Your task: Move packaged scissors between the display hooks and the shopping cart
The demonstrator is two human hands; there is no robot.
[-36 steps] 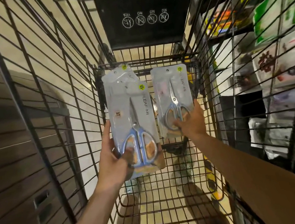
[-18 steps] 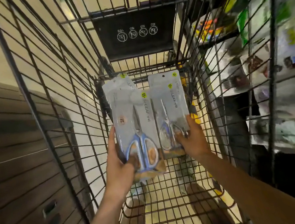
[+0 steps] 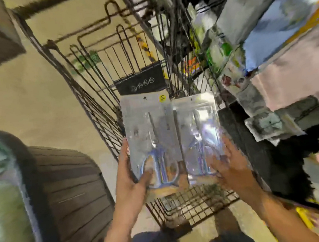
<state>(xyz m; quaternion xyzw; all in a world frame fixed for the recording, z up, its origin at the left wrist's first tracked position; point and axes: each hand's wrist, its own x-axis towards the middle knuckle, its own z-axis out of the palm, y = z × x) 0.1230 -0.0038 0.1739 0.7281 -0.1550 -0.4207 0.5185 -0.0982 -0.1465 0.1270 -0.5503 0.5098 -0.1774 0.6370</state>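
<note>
Holding one clear plastic blister pack of blue-handled scissors (image 3: 152, 141) in the left hand (image 3: 130, 180) and a second, matching blister pack of scissors (image 3: 198, 136) in the right hand (image 3: 230, 167), the person has both packs upright and side by side above the black wire shopping cart (image 3: 97, 108), their inner edges touching or nearly so. Each hand grips its pack low down: the left thumb lies across the front over the scissor handles, and the right fingers curl round the outer lower edge, though blur hides the exact finger placement. Judging by the packs clear of the basket floor and the cluttered display shelving (image 3: 267, 58) on the right, the step looks like carrying them out toward the hooks. To do that well, the grip should shift higher or firmer, since a hold at the bottom lets the tall card flop. The small hang holes at the top edges need to face the hooks squarely, so keeping each pack upright helps. Hanging one pack at a time would likely be steadier than both together. Wire sides could snag a corner, so lift straight up first.
</note>
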